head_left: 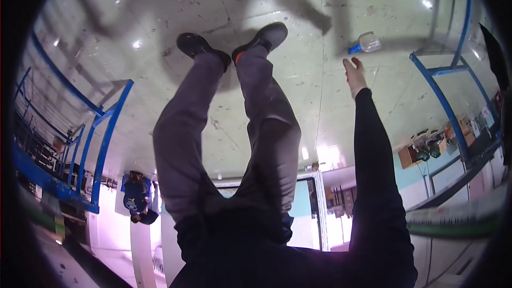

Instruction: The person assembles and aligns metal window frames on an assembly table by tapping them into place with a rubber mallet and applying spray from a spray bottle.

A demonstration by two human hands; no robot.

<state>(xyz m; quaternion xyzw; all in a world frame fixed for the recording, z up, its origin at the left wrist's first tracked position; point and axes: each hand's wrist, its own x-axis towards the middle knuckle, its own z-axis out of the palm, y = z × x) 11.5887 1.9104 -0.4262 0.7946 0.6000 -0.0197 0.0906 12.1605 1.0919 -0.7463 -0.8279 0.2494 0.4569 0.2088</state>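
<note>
A small clear bottle with a blue top lies on its side on the pale, scuffed floor. Just short of its blue end is my right hand, with fingers apart and nothing in them. A narrow gap shows between the fingertips and the bottle. My right arm, in a dark sleeve, stretches down toward the floor. To the left of the bottle stand my two feet in dark shoes, below grey trousers. My left hand is out of the picture.
Blue metal frames stand on the left and on the right. Another person appears upside down in the background at lower left. Boxes and other items are at the far right. Shadows fall across the floor.
</note>
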